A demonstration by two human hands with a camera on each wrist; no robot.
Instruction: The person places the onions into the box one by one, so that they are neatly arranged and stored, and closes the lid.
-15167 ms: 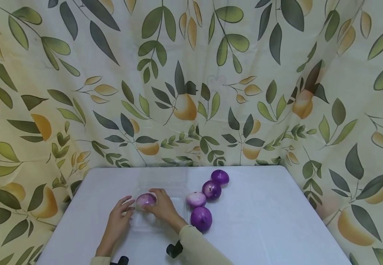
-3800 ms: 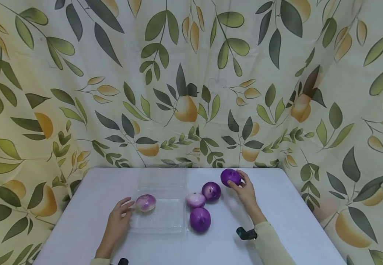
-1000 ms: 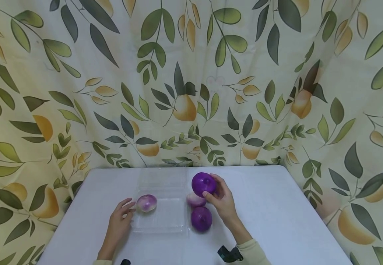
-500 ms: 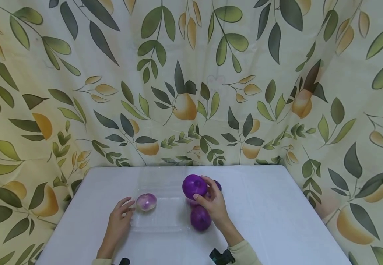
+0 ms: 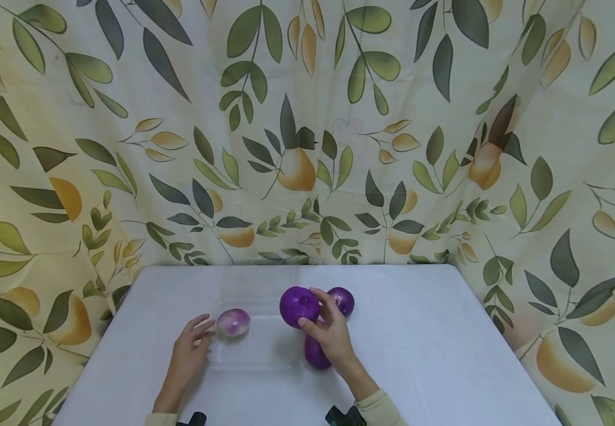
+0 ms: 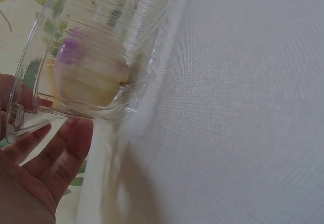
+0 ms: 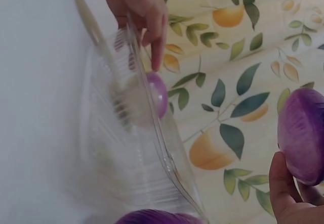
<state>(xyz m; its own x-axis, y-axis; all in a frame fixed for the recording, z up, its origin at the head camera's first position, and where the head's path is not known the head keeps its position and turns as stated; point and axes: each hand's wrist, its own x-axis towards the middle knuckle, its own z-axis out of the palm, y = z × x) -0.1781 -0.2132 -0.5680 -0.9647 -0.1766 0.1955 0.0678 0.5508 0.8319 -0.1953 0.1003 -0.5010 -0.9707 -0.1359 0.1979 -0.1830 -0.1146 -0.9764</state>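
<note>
My right hand (image 5: 331, 334) grips a purple red onion (image 5: 298, 306) in the air over the right side of a clear plastic clamshell container (image 5: 256, 362). Thumb and fingers span the onion's sides. A paler red onion (image 5: 234, 322) lies inside the container at its left end. My left hand (image 5: 189, 352) is at the container's left edge; in the left wrist view its fingers (image 6: 71, 143) straddle the clear wall. Another purple onion (image 5: 342, 300) sits on the table behind my right hand. A further onion (image 5: 315, 354) is partly covered by that hand, and a pale one is nearly hidden.
The container's open lid (image 5: 258, 283) lies toward the back of the white-covered table (image 5: 435, 343). A curtain (image 5: 307, 225) printed with leaves and fruit hangs behind the table. Black straps (image 5: 346, 415) are on the wrists.
My right hand took the farthest onion from the table's back right and carried it left, now over the container's right side. The left hand has stayed at the container's edge.
</note>
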